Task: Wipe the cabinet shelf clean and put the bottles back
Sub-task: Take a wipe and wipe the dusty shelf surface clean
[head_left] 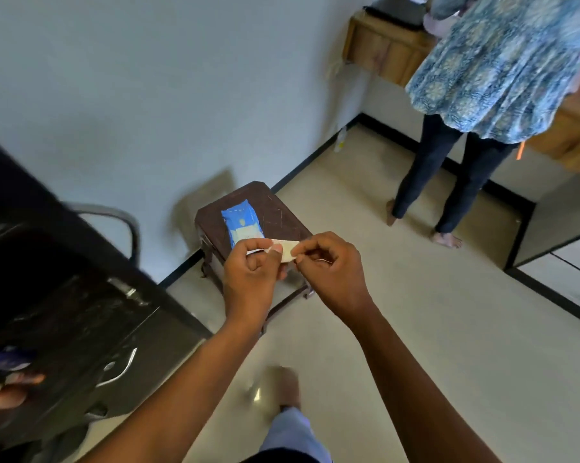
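Both hands pinched one folded pale wipe [286,250] at centre frame, left hand [251,272] and right hand [328,267] at opposite ends, its long axis running left-right; the blue wipe packet [241,219] lay just above on the dark stool [275,208]; the black cabinet [64,295] stood lower left, nearer the left hand.

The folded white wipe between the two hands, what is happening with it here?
A person pinches a small folded white wipe with the left hand and the right hand, apparently unfolding it. Beneath the hands, a blue wipes packet lies on a dark brown wooden stool. The dark cabinet stands at the left. No wiping has begun, and no bottles show clearly.
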`<state>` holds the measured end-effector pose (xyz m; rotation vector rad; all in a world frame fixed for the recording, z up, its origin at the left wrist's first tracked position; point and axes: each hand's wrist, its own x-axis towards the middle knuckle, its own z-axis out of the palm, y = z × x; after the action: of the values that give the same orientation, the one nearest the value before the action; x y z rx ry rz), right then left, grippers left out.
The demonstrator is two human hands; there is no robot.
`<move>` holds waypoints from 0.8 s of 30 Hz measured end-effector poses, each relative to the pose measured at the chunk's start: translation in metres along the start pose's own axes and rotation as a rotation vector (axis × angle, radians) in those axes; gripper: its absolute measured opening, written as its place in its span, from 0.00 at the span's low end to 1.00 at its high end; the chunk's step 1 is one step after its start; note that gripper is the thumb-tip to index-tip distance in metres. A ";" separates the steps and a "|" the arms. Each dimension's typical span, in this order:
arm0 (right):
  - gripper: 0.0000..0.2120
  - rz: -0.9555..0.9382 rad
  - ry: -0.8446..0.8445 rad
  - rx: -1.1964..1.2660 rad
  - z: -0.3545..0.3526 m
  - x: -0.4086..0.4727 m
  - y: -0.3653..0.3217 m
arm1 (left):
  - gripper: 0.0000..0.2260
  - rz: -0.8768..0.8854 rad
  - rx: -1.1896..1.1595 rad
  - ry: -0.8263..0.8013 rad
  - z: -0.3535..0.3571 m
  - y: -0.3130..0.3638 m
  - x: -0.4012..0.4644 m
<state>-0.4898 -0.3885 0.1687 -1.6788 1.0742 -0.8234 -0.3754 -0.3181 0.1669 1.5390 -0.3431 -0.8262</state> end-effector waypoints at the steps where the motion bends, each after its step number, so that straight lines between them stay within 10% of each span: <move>1: 0.06 -0.002 0.009 0.017 -0.001 -0.015 -0.006 | 0.04 0.008 -0.006 -0.023 -0.009 -0.001 -0.010; 6: 0.11 0.082 0.116 0.059 0.005 -0.085 -0.020 | 0.08 0.028 -0.007 -0.184 -0.062 -0.005 -0.061; 14: 0.09 0.350 -0.207 0.205 0.056 -0.174 -0.015 | 0.16 -0.049 0.172 -0.358 -0.166 -0.036 -0.099; 24: 0.04 0.418 -0.448 0.127 0.168 -0.167 -0.025 | 0.21 -0.104 0.120 -0.166 -0.274 -0.050 -0.084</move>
<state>-0.3999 -0.1710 0.1297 -1.3741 0.9810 -0.2249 -0.2623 -0.0526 0.1300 1.6145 -0.4432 -1.0344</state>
